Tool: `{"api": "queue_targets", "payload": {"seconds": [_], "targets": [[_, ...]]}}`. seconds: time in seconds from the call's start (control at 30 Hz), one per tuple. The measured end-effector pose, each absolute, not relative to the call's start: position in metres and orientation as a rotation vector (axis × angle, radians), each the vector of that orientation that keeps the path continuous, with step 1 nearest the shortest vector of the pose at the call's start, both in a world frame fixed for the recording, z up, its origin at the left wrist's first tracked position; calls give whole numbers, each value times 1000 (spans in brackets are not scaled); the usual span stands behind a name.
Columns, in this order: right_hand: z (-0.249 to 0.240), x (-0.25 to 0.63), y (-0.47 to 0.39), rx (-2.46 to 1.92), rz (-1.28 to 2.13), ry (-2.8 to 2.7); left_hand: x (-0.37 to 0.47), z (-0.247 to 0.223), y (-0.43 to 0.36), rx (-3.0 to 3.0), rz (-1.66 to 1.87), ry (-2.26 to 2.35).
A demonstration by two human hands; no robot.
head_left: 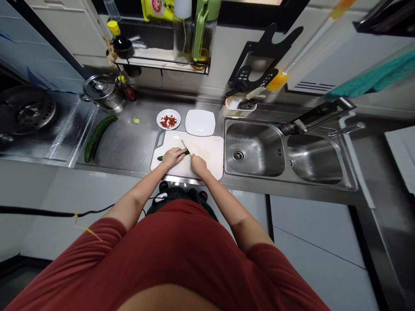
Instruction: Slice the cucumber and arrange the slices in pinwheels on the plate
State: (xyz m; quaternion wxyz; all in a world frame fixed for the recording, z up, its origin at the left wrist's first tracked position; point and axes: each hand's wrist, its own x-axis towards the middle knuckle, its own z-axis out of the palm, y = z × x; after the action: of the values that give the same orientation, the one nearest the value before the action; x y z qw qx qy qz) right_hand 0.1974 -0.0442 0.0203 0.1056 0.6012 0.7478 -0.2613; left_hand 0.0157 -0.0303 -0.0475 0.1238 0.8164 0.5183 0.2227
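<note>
From where I stand, the person is bent over a white rectangular cutting board point(212, 151) with a grey-edged handle slot, laid on the stainless-steel surface point(139, 144) beside the double-bowl steel sink point(259, 144). The left hand point(174, 157) is clamped over a slim, dark green cucumber-like piece point(160, 158), which lies across the left and middle of the board; one end shows to the left of the hand, and a dark bit shows by the fingertips. The right hand point(198, 165) is closed around the handle of a narrow-bladed knife point(183, 143), its blade slanting away just beside those fingertips. I'd judge the cutting to be partway along: the piece is on the board under the blade, but a good part is hidden by the hand, so I cannot tell how much has been sliced. What looks finished is the small chopped red pieces point(168, 122), gathered on a round white plate point(158, 120) behind the board. Next to it sits a square white plate point(200, 122), with no slices on it yet. Farther left, a long, curved, dark green cucumber point(95, 137) lies whole-looking and apart from the work, with a small pale green slice point(136, 120) between it and the plates.
</note>
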Motion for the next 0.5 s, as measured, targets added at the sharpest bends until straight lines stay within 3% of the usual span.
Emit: {"api": "queue_targets", "payload": {"seconds": [0.5], "targets": [[23, 184, -27, 1806, -776, 2225, 16, -46, -30, 2381, 660, 1512]]}}
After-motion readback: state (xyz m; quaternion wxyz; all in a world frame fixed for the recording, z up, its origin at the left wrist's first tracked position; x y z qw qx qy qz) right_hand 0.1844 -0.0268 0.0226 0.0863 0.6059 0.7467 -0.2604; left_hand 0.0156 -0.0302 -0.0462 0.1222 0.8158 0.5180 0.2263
